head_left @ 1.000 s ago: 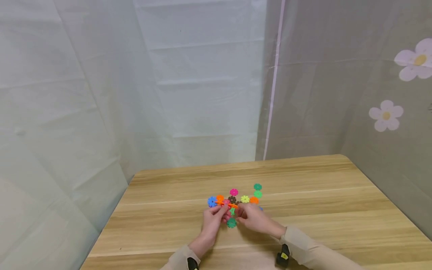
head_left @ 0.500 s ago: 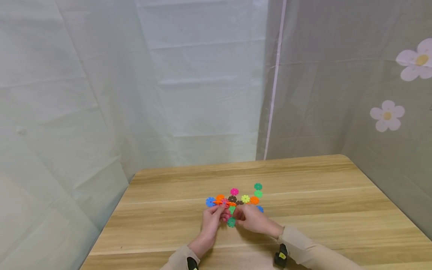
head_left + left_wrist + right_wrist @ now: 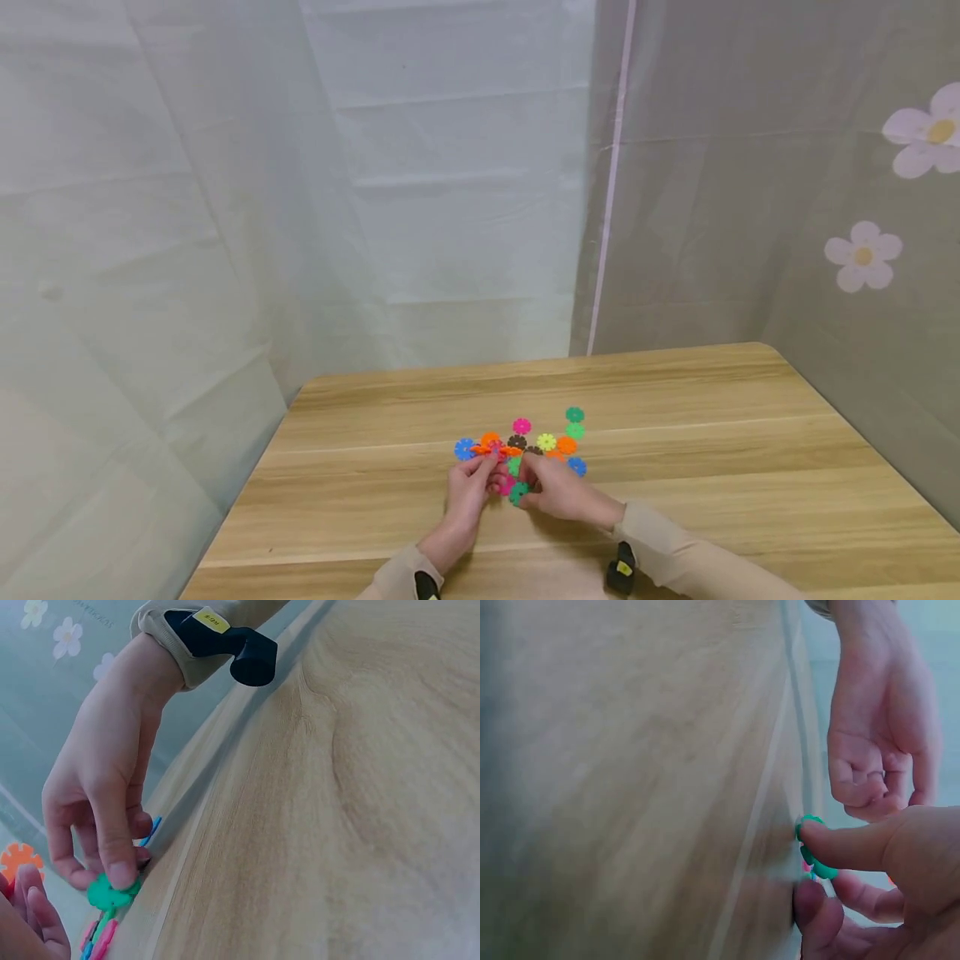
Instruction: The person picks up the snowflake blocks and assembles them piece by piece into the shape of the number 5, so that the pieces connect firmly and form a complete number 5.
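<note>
My left hand (image 3: pixel 467 492) pinches a small cluster of joined plastic snowflake discs, with orange discs (image 3: pixel 513 451) lying edge-on and a pink one (image 3: pixel 496 450) between them. Beside it my right hand (image 3: pixel 566 490) holds a dark green snowflake disc (image 3: pixel 518 494) at the near end of the layout. In the left wrist view the right thumb lies on that green disc (image 3: pixel 112 891), with the other fingers curled behind it. A lighter green disc (image 3: pixel 514 466) and a pink disc (image 3: pixel 507 486) sit between the hands, partly covered by fingers.
More discs lie on the wooden table (image 3: pixel 360 500): blue (image 3: pixel 464 449) at left, pink (image 3: pixel 522 426) and dark brown (image 3: pixel 517 443) behind, yellow (image 3: pixel 547 442), orange (image 3: pixel 567 445), another blue (image 3: pixel 577 465) and greens (image 3: pixel 575 414) at right. Cloth curtains (image 3: pixel 450 208) hang behind the table.
My right hand has shifted slightly left and down, its thumb and fingers coming onto the dark green disc. The orange and pink cluster in my left hand has moved a little left.
</note>
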Motion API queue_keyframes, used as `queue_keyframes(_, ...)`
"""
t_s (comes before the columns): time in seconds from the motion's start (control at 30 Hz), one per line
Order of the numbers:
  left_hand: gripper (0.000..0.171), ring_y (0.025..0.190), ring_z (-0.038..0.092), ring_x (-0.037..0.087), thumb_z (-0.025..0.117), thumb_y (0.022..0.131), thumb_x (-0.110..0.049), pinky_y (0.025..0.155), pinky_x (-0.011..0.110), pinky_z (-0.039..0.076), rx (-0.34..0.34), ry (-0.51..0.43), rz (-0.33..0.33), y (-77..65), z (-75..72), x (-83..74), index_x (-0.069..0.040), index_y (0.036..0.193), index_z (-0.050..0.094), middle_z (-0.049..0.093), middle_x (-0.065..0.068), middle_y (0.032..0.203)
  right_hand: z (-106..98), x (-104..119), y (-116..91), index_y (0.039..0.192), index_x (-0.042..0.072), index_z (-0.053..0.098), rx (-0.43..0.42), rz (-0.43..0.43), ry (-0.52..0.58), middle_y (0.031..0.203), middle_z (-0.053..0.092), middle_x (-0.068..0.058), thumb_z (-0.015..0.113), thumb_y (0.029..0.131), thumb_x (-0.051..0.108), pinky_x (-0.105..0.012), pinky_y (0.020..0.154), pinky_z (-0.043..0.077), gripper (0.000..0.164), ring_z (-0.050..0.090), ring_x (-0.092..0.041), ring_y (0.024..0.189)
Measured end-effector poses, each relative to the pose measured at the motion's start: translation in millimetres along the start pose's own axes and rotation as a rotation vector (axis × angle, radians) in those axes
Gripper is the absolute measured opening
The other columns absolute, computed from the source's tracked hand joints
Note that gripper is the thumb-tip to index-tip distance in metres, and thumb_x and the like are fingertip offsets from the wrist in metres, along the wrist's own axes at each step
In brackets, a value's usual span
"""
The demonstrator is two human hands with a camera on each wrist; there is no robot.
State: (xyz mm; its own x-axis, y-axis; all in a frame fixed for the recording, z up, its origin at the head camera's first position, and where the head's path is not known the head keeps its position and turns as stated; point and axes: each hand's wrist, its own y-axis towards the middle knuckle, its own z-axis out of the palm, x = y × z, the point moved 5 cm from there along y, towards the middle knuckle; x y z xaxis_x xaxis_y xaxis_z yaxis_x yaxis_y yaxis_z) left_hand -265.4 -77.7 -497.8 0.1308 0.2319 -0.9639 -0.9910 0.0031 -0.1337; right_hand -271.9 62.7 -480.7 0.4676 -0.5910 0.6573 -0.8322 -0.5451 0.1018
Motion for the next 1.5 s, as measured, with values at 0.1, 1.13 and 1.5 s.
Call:
queue_keyframes(0.1, 0.031, 0.062, 0.059, 0.004, 0.058, 0.096, -0.014, 0.058, 0.017, 0.048, -0.014, 0.028, 0.003, 1.8, -1.8, 1.6, 0.015, 0.104, 0.064, 0.067, -0.003, 0.071, -3, -2, -1, 0.087, 0.006, 0.054, -0.011, 0.005, 0.064, 0.075, 0.061, 0.000, 0.072, 0.082, 0.002, -0.018, 0.057, 0.045, 0.019, 0.051, -0.004, 0.065)
queue_keyframes(1.13, 0.029, 0.061, 0.057, 0.004, 0.059, 0.096, -0.016, 0.058, 0.017, 0.048, -0.039, 0.041, -0.028, 3.4, -4.7, 3.8, 0.012, 0.101, 0.065, 0.066, -0.003, 0.070, -33, -14, -5, 0.096, 0.002, 0.055, -0.211, 0.100, 0.342, 0.078, 0.066, -0.020, 0.060, 0.092, 0.003, -0.019, 0.047, 0.043, 0.007, 0.061, -0.023, 0.059)
queue_keyframes(1.5, 0.028, 0.062, 0.057, 0.005, 0.059, 0.096, -0.016, 0.058, 0.017, 0.047, 0.006, 0.035, -0.035, 1.4, -0.2, 3.4, 0.012, 0.099, 0.065, 0.065, -0.003, 0.069, -34, -14, -5, 0.097, 0.001, 0.055, -0.204, 0.096, 0.423, 0.080, 0.065, -0.025, 0.062, 0.093, 0.007, -0.018, 0.047, 0.042, 0.010, 0.063, -0.030, 0.060)
